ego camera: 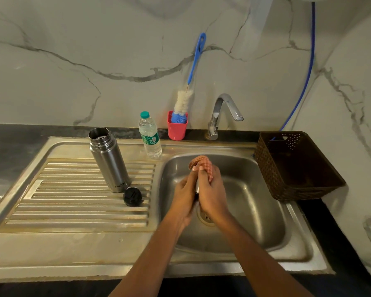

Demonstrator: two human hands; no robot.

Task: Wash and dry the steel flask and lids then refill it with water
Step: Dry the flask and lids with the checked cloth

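The open steel flask (108, 159) stands upright on the ribbed drainboard (77, 211), left of the basin. A black inner lid (132, 196) lies on the drainboard just in front of it. Over the sink basin (255, 202), my left hand (185, 197) and my right hand (212, 195) are pressed together around a steel lid (197, 187), of which only a sliver shows between them. A reddish checked cloth (202, 165) is bunched under my right hand's fingers and sticks up above both hands.
A plastic water bottle (150, 136) with a green cap stands behind the flask. A red cup (177, 127) holds a blue-handled bottle brush (193, 76). The tap (223, 113) is off. A dark brown basket (296, 166) sits right of the basin.
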